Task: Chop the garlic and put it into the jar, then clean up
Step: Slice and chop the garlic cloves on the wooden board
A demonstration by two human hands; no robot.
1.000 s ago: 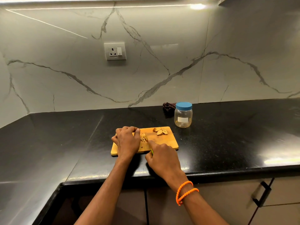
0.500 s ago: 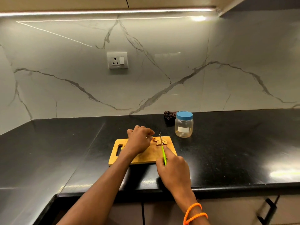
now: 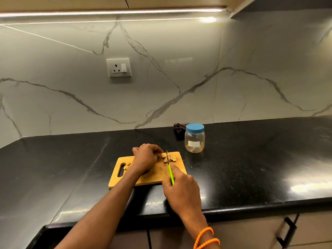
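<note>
Fingers (image 3: 154, 153) hiding part of garlic (image 3: 169, 157)

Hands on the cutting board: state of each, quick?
Left hand: fingers curled, pinching the garlic.
Right hand: gripping the green-handled knife.

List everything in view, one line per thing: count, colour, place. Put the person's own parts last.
cutting board: one, light wood with a handle slot, on the counter near its front edge.
garlic cloves: a small pile, pale tan, far right corner of the board; exact count unclear.
chopped bits: a few, pale, by the board's handle slot.
knife: one, green handle, blade over the cloves.
jar: one, clear with blue lid on, right of and beyond the board.
dark bundle: one, brownish, behind the jar by the wall.
counter: one, glossy black.
wall socket: one, white, on the marble backsplash.
wristbands: two, orange, right wrist.
left hand: on the board, fingers at the cloves.
right hand: grips the knife.
</note>
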